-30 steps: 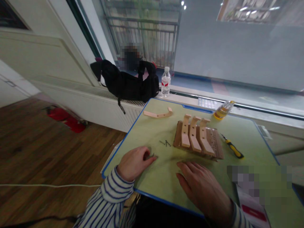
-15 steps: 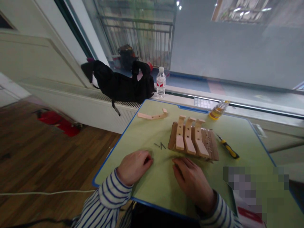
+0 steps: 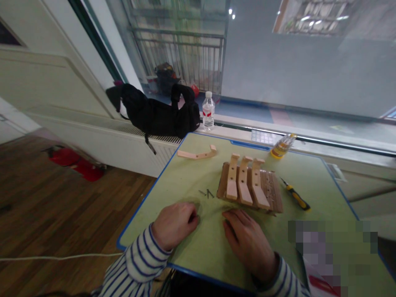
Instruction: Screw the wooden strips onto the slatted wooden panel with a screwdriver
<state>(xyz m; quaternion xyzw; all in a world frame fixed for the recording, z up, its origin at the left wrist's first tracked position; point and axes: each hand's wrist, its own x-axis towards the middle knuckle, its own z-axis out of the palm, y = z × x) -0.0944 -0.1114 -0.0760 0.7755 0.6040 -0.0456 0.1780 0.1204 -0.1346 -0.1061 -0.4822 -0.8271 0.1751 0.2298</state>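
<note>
My left hand [image 3: 177, 225] rests on the table, its fingers curled into a loose fist with nothing seen in it. My right hand [image 3: 249, 241] lies palm down with fingers loosely bent and thumb apart, holding nothing. Just beyond it is a corrugated cardboard block [image 3: 274, 194], carrying three bent wooden hooks side by side: a left one [image 3: 232, 177], a middle one [image 3: 243, 181] and a right one [image 3: 258, 185]. Each has drilled holes. A few small screws [image 3: 208, 193] lie between the block and my left hand. Another wooden hook [image 3: 198, 155] lies at the far left of the table.
Right of the block lies a yellow-black screwdriver [image 3: 296, 196]. A yellow-bottomed clear bottle [image 3: 282, 147] leans at the table's back edge. On the sill stand a water bottle [image 3: 208, 111] and a black bag [image 3: 161, 115]. A blurred-out patch [image 3: 331, 251] covers the table's right front.
The whole view has shifted slightly, so things sit a little lower in the picture. Both hands stay resting where they were, and nothing on the table has moved.
</note>
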